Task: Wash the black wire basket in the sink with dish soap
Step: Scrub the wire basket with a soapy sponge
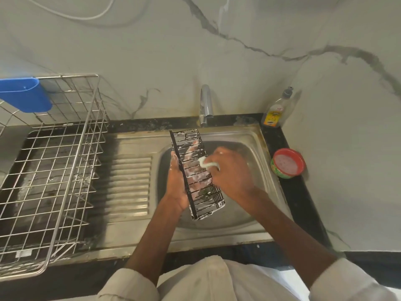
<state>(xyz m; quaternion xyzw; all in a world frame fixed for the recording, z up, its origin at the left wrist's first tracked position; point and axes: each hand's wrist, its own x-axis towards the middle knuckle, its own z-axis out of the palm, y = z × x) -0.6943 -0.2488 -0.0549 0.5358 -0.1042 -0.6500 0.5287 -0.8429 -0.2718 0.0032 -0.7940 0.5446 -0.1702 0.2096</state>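
Black wire basket (196, 170), long and narrow, streaked with white suds

A pale marble wall (238, 61) with grey veins is seen behind a black counter (290, 192); soft light falls evenly.

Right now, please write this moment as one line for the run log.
stage: scrubbing | left hand: holds soapy basket over sink | right hand: rubs sponge on basket | tap: off
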